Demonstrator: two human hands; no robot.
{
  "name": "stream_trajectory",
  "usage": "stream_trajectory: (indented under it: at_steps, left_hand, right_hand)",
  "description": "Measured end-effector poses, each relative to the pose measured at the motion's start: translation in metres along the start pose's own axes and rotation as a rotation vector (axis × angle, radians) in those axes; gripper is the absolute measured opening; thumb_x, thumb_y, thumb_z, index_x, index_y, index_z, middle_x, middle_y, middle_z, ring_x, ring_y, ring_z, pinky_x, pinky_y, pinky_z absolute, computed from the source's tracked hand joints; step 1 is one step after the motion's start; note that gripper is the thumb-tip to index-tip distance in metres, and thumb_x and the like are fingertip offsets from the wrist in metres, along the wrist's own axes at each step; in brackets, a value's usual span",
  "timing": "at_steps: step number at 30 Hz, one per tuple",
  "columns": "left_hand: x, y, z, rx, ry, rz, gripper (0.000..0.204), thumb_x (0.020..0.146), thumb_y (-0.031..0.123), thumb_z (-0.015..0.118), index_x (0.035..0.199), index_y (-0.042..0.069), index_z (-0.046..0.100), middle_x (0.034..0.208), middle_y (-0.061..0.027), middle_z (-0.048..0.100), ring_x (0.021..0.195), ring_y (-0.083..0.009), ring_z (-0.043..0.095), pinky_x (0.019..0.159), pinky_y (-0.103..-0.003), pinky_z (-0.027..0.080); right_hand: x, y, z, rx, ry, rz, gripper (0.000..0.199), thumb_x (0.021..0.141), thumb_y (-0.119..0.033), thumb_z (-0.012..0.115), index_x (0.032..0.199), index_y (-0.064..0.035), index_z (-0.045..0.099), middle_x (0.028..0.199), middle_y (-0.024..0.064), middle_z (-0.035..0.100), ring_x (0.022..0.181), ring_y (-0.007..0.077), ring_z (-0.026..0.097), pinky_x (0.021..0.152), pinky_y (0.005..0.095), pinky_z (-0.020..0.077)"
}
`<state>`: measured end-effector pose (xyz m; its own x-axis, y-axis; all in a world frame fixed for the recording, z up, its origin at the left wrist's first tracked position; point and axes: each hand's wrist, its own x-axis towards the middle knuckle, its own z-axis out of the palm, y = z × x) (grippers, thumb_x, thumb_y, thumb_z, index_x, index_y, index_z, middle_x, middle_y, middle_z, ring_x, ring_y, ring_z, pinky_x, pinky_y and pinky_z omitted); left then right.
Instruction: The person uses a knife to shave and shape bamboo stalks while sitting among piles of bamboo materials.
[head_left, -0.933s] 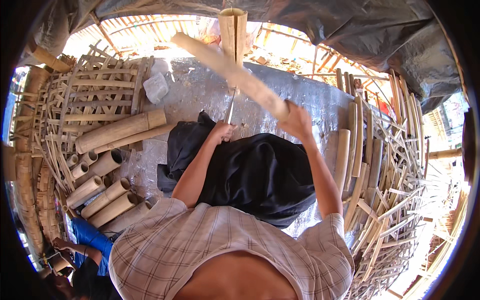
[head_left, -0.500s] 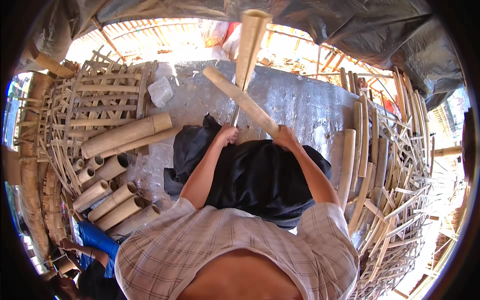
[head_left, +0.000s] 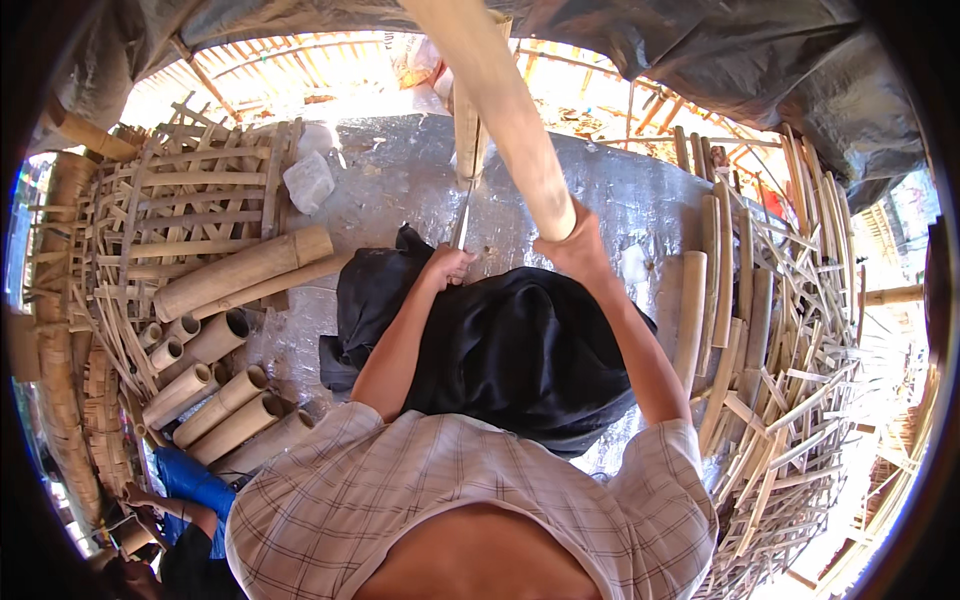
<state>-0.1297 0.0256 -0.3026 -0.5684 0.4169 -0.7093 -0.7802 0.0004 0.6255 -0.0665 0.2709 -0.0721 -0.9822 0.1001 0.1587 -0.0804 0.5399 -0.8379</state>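
My left hand (head_left: 450, 266) is closed on the handle of a knife, whose long narrow blade (head_left: 461, 222) points away from me. The far part of that blade meets the near end of a bamboo pole (head_left: 468, 140), with a dark line running up the pole from there. How deep the blade sits in it I cannot tell. My right hand (head_left: 578, 246) grips the near end of a thick pale bamboo stick (head_left: 515, 115), raised and slanting up to the left across the pole. Black cloth (head_left: 530, 350) covers my lap beneath both forearms.
Cut bamboo tubes (head_left: 245, 275) lie at left beside a slatted bamboo frame (head_left: 205, 180) and a whitish block (head_left: 309, 183). More bamboo lengths (head_left: 690, 310) and split strips (head_left: 800, 420) line the right. A person's arm (head_left: 185, 510) shows at lower left. Dark sheeting (head_left: 730, 60) hangs overhead.
My right hand has lifted the bamboo stick, which now looks larger and reaches past the top edge. The pole has shifted slightly left and lower. My left hand keeps its grip on the knife.
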Motion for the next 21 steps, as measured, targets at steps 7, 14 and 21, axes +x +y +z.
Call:
stream_trajectory:
  at_steps: [7,14,21]
  left_hand:
    - [0.047,-0.031,-0.011,0.02,0.05,-0.058,0.017,0.086,0.005,0.059,0.071,0.009,0.051,0.053,-0.0007,0.042,0.039,-0.0148,0.038,0.038,-0.032,0.025]
    - [0.05,-0.033,-0.055,-0.037,0.017,-0.078,0.014,0.085,0.004,0.063,0.072,0.002,0.059,0.055,-0.0061,0.05,0.04,-0.0159,0.044,0.037,-0.032,0.029]
    - [0.022,-0.02,-0.014,0.295,0.288,0.025,0.012,0.083,0.003,0.067,0.075,-0.005,0.066,0.06,-0.0123,0.059,0.046,-0.0217,0.055,0.039,-0.037,0.038]
  right_hand:
    - [-0.011,0.159,0.044,-0.6,-0.366,0.445,0.049,0.066,-0.019,0.079,0.112,-0.0046,0.073,0.104,0.0244,0.074,0.101,0.0413,0.072,0.088,0.0497,0.0573]
    - [0.023,0.065,0.01,-0.631,-0.351,0.24,0.052,0.062,-0.022,0.078,0.112,-0.0095,0.072,0.101,0.0218,0.074,0.097,0.0416,0.071,0.086,0.0491,0.056]
    - [0.021,0.048,-0.025,-0.47,-0.033,0.169,0.047,0.066,-0.016,0.077,0.111,-0.005,0.067,0.095,0.0249,0.073,0.091,0.0455,0.07,0.081,0.0528,0.0553]
